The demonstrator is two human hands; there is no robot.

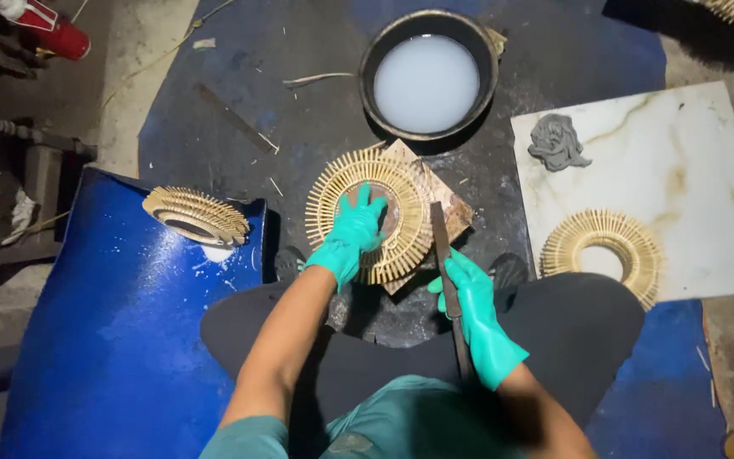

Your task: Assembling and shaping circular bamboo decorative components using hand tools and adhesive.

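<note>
1. Two gloved hands work apart over the person's lap: the right hand (479, 316) is clamped on a flat dark blade (447, 270), whose tip points far.
2. Just left, the left hand (352, 234) presses spread fingers flat on a stick ring (370, 224), which lies on a board (445, 206).
3. Left, a second ring (196, 215) rests on a blue sheet (121, 340).
4. Right, a third ring (602, 251) lies on a white slab (690, 170), with a grey lump (557, 142) at the slab's far-left corner.
5. Farthest, a black pan (429, 72) holds milky liquid.
</note>
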